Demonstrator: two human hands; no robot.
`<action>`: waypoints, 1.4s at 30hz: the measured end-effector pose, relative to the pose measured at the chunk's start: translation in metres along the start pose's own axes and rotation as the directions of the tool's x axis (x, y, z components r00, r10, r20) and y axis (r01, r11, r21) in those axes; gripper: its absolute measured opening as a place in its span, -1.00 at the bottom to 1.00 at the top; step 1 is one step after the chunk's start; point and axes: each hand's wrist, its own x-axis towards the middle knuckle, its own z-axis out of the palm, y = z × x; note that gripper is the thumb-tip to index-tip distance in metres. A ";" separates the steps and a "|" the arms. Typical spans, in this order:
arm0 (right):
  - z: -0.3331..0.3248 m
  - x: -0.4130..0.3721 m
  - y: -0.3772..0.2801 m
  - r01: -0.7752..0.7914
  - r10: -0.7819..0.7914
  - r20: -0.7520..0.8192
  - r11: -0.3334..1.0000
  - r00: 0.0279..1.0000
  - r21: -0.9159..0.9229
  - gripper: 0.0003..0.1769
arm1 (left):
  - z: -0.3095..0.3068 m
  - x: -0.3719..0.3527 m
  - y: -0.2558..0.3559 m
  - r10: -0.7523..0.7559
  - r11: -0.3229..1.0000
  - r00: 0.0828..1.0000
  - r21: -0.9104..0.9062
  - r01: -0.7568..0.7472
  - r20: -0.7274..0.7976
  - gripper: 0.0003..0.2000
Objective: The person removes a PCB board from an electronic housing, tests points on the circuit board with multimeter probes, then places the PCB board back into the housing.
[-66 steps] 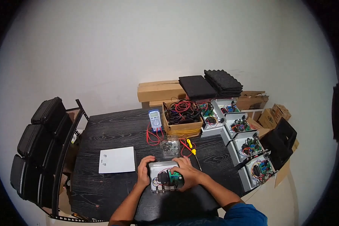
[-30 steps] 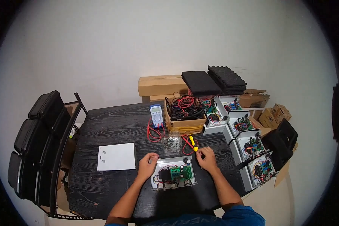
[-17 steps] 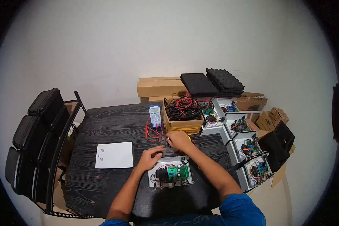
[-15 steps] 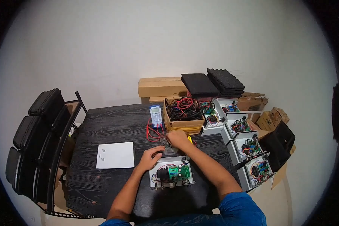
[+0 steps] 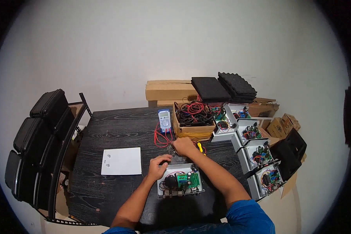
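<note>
An open white metal case (image 5: 162, 190) holding a green circuit board (image 5: 191, 180), a round black part (image 5: 170, 181) and wires lies in front of me. My left hand (image 5: 158, 167) rests at its far left corner, fingers extended and slightly curved, holding nothing I can see. Beyond the case, my right hand (image 5: 183, 146) has its fingers bent downward and together at a small cluster of tiny parts (image 5: 171, 150). The fingertips are hidden, so what they pinch does not show. Something yellow and black, perhaps a tool handle (image 5: 200, 147), lies beside the right wrist.
A multimeter (image 5: 165, 121) with red leads stands near a cardboard box (image 5: 195, 132) full of cables. A white panel (image 5: 121, 161) lies at left on the black table (image 5: 117, 128). Several open cases with boards (image 5: 260, 154) line the right side. Black cases (image 5: 31, 136) fill a left rack.
The view has shifted slightly, moving the table items a little right in the picture. My right hand stays at the small parts and my left hand stays at the case corner.
</note>
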 end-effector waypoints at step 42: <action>-0.041 -0.049 0.015 0.023 0.198 -0.289 0.788 0.937 0.616 -0.77 | 0.014 0.001 0.012 -0.038 0.966 0.969 0.240 0.098 -0.243 -0.90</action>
